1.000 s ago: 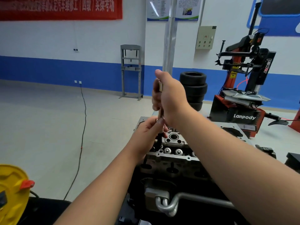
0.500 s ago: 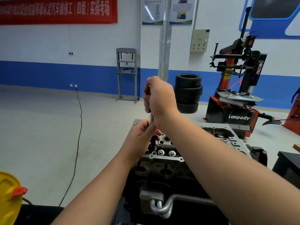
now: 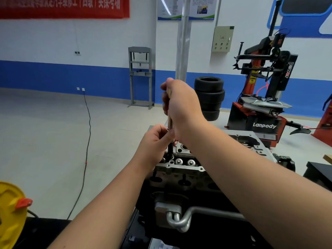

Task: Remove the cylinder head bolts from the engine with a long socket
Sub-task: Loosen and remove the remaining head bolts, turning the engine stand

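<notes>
Hands: two, the left hand [image 3: 156, 141] and right hand [image 3: 181, 106], both on one upright socket tool [image 3: 169, 123]
Engines: one engine [image 3: 183, 169] on the stand
Tyres: one stack of tyres [image 3: 209, 97] by the wall, three or four high, hard to say exactly
Tyre changers: one tyre changer [image 3: 260, 108], red and black
Shop presses: one grey press frame [image 3: 141, 76]
Wall posters: two posters [image 3: 186, 8] side by side
Banners: one red banner [image 3: 62, 6]
Control boxes: one wall box [image 3: 222, 39]
Floor cables: one black cable [image 3: 87, 133]
Yellow reels: one yellow reel [image 3: 9, 212], partly out of sight
</notes>
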The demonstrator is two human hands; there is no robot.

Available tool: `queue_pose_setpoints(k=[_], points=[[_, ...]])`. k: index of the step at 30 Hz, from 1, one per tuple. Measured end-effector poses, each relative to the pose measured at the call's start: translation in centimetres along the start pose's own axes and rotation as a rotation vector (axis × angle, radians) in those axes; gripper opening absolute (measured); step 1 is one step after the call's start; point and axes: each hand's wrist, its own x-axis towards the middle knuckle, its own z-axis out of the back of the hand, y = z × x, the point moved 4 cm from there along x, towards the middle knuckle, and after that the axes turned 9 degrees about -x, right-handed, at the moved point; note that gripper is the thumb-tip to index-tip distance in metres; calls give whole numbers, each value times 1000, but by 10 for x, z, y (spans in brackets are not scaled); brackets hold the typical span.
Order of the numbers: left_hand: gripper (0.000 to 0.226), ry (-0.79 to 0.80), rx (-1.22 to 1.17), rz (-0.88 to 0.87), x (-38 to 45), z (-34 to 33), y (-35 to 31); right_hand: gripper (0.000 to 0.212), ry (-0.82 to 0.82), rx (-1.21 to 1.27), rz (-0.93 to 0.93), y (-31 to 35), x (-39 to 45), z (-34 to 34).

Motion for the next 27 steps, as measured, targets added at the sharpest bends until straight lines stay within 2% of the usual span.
queue_pose_setpoints(k=[2,5,8,10,14,16,19,23,25,27], points=[[34,24,-10,17,-1,-2,-1,34,59,62,-16,-3,5,-1],[48,127,-48,67,-3,-3,1,41,244,100,-68,-4,12,-4],[39,152,-48,73,-3,-5,-1,40,400,116,-76,-1,15,0],[35,114,-49,54,-2,-4,-1,38,362,149,-105,-3,13,2],[28,-3,-39,14,1,1,1,29,25,-30,-11,-8,3,0],[37,-67,-28,7,2,2,3,28,-26,-21,-3,-10,0,-5],[37,-38,-24,5,1,2,2,40,32,79,-3,-8,6,-6],[41,113,-20,49,-4,-3,-1,43,356,123,-37,-5,16,-3],[41,128,11,55,-5,-5,-2,40,393,133,-27,-6,16,1],[47,103,34,47,-7,-6,-3,39,354,154,-18,-8,14,1]])
